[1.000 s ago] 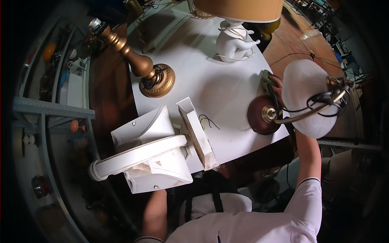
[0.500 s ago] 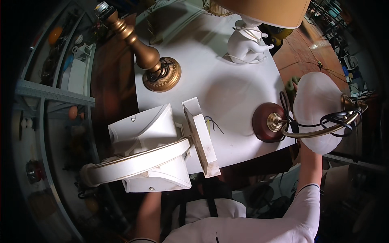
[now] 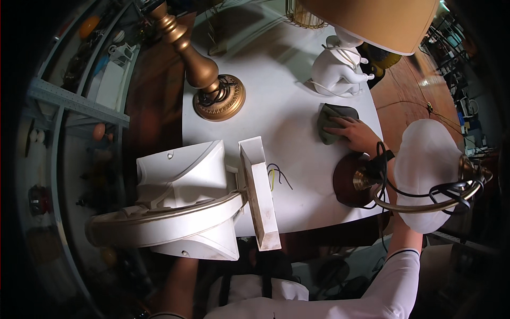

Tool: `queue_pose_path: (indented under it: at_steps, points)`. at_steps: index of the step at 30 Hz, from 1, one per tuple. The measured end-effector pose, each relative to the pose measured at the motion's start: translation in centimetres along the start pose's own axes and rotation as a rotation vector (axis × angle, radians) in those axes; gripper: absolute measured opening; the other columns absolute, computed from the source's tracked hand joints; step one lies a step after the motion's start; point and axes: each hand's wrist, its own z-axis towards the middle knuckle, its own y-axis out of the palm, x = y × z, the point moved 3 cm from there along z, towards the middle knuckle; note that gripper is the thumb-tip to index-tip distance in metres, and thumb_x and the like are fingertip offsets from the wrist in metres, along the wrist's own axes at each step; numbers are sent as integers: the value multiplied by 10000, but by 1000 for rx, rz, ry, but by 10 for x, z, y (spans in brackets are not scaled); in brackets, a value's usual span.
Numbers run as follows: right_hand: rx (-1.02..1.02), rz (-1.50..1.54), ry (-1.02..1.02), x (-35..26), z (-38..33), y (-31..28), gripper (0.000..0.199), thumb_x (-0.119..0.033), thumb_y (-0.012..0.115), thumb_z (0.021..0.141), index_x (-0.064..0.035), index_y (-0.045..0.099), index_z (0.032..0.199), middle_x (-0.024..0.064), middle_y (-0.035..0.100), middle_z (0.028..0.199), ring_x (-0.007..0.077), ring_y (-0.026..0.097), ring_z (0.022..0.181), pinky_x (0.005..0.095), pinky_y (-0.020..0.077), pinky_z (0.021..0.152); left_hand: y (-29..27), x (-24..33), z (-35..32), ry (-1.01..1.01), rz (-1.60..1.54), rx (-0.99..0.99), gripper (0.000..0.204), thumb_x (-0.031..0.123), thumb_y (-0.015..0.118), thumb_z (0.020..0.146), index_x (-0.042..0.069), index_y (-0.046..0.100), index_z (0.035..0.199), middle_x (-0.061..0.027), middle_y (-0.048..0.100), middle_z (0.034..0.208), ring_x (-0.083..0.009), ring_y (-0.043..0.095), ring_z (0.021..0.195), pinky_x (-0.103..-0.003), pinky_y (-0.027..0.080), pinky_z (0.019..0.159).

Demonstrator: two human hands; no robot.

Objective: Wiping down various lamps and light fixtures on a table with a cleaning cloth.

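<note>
A dark green cloth (image 3: 330, 118) lies bunched on the white tabletop under the fingers of my right hand (image 3: 362, 136), which grips it from above. My right forearm passes behind a lamp with a frosted white glass shade (image 3: 422, 165), a curved brass arm and a round dark red-brown base (image 3: 350, 183). On the left, a white wall lamp (image 3: 175, 215) with two flared shades, a curved band and a rectangular backplate (image 3: 257, 191) covers my left hand. Only my left forearm (image 3: 182, 282) shows below it. Thin wires (image 3: 276, 176) stick out beside the backplate.
A bronze turned lamp base (image 3: 220, 98) with a coiled black cord stands at the back left of the white table (image 3: 287, 114). At the back right is a white figure lamp (image 3: 337, 72) under a tan shade (image 3: 377, 21). Metal shelving (image 3: 79, 101) holds assorted items at far left.
My right hand and the green cloth have come out from behind the glass-shaded lamp onto the tabletop. The white wall lamp has turned slightly, and the view has shifted.
</note>
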Motion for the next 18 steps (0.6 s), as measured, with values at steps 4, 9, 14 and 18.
queue_pose_path:
  at_steps: [4, 9, 14, 18]
  points:
    - [-33, 73, 86, 20, -1, 12, 653, 17, 582, 645, -273, 529, 1228, 84, 373, 1364, 313, 396, 1203, 386, 370, 986, -3, -6, 4, -5, 12, -8, 503, 417, 425, 884, 29, 501, 1194, -141, 552, 1159, -279, 567, 1002, -395, 480, 816]
    - [149, 221, 437, 109, -73, 29, 573, 19, 567, 666, -135, 535, 1217, 159, 377, 1350, 358, 412, 1185, 386, 324, 1014, -5, -17, 4, -16, 39, -56, 504, 419, 426, 884, 31, 498, 1197, -138, 550, 1162, -277, 564, 1006, -394, 478, 819]
    - [303, 227, 678, 110, -164, 40, 510, 4, 580, 691, -67, 534, 1194, 199, 438, 1283, 370, 429, 1165, 381, 336, 997, -17, -8, 10, -5, 54, -95, 504, 421, 426, 885, 33, 495, 1201, -136, 549, 1165, -275, 561, 1010, -394, 475, 823]
    - [420, 163, 902, 24, -262, 74, 464, -15, 595, 707, -27, 538, 1168, 224, 484, 1223, 376, 442, 1150, 377, 357, 974, -33, 7, 31, 29, 49, -104, 505, 422, 427, 885, 35, 493, 1203, -134, 547, 1167, -273, 559, 1014, -394, 474, 825]
